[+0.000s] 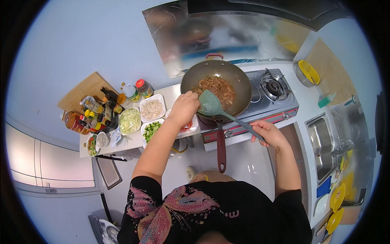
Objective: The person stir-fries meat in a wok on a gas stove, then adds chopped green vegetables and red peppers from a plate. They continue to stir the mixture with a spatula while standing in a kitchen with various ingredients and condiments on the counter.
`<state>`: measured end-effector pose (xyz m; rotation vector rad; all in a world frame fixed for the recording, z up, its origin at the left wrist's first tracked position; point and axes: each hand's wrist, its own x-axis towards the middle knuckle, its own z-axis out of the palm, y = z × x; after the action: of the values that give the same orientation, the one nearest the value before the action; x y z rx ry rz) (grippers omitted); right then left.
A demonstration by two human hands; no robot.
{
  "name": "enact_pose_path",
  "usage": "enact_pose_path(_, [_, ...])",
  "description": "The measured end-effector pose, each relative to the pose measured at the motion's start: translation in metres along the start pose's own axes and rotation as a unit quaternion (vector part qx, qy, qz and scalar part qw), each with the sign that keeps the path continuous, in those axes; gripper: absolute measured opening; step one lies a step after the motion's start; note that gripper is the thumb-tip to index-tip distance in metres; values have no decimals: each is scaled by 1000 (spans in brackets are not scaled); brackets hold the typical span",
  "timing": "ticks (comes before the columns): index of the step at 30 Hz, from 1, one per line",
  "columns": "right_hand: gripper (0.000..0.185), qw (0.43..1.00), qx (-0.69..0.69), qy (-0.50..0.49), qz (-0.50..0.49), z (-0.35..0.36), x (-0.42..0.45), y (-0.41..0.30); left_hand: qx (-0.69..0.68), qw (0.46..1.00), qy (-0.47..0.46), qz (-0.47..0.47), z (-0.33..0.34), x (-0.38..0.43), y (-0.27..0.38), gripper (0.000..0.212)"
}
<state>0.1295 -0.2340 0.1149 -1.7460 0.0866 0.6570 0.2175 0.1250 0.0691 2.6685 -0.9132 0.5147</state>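
Observation:
A large dark wok [240,76] with a maroon handle rests on the left burner of the gas stove, with browned pieces of food in sauce [218,88] in it. My right hand [265,133] grips the grey handle of a green spatula [210,103], whose blade is raised over the wok's near left rim. At the blade's left edge is my left hand [186,105], its fingers bent close together; whether they pinch something small is hidden. Just below that hand, a white tray of red pieces [186,126] is partly covered by my forearm.
Left of the stove stand trays of pale pieces [152,109], chopped green vegetable [151,130] and shredded pale-green vegetable [130,120], with several sauce bottles and a wooden board [88,88] behind. The second burner [274,87], a steel bowl [300,74] and a sink [320,146] lie right.

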Motion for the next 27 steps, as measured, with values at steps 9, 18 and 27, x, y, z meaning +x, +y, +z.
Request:
enact_pose_path(9, [24,996,47,82,-7,-6,-8,15,-451,854,241,93,-131,-55,120,10])
enact_pose_path(18, [25,981,-28,185,-57,-16,18,12,-785,549,141,249,-192,-63,176,19])
enact_pose_path(27, [30,817,-452,310,-178,-14,108,-9,-728,662,134,-120,-35,-119,129,11])
